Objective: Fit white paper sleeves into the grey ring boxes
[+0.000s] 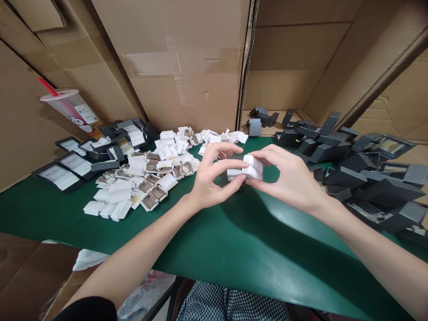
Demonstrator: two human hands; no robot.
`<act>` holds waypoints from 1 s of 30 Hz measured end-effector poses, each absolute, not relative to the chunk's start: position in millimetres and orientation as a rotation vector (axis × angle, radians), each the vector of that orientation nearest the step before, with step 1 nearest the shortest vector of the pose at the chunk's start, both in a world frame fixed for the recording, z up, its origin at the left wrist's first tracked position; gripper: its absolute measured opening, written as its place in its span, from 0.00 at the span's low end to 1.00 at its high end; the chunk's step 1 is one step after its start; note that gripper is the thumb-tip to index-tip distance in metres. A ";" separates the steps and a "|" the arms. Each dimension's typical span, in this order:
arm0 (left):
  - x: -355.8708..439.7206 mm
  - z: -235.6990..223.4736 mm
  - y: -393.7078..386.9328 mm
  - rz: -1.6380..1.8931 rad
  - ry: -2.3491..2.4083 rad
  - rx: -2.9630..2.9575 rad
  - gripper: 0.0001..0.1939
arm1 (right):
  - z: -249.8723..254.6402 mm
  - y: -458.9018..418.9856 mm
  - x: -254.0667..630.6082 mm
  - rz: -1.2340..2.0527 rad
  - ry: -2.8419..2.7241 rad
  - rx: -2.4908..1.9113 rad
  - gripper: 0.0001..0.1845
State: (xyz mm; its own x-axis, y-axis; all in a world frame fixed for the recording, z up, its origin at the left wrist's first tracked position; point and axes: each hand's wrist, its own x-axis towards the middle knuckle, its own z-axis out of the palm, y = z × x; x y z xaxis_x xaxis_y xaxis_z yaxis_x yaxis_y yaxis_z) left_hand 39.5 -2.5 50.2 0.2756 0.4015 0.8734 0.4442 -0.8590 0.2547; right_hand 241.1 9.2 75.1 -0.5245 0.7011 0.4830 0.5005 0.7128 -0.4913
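My right hand [290, 176] pinches a small white padded piece [253, 167] between thumb and fingers, above the green table. My left hand [216, 178] meets it from the other side, with its thumb and a fingertip closed on the piece's left edge. Another white block-like part [234, 174] shows between the left fingers, partly hidden; I cannot tell if it is joined to the piece. A dark thing under the hands is mostly covered. To the left lies a heap of white card inserts [120, 191], some folded open with grey-brown hollows.
Dark grey hinged boxes [346, 178] are piled at the right, and more dark boxes [76, 165] with white inside lie at the left. A plastic cup [72, 107] with a red straw stands at the back left. Cardboard walls [187, 67] enclose the green table [214, 249].
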 end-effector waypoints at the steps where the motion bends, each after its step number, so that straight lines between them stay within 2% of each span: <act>1: 39.4 50.7 -2.3 -1.603 -0.787 -2.471 0.08 | 75.3 9.1 241.3 0.395 -2.245 -0.908 0.16; 5: 39.1 49.7 -1.3 -1.401 -0.695 -2.436 0.07 | 77.6 8.0 242.4 0.455 -2.285 -0.910 0.16; 14: 36.0 45.3 -0.7 -1.311 -0.677 -2.376 0.04 | 79.2 9.3 245.7 0.449 -2.376 -0.987 0.13; 24: 39.7 55.8 0.3 -1.648 -0.849 -2.520 0.06 | 80.3 10.5 248.8 0.446 -2.427 -1.056 0.17; 30: -20.4 66.5 -74.0 -1.758 -1.241 -2.066 0.05 | 76.3 21.9 256.2 0.486 -2.433 -1.112 0.18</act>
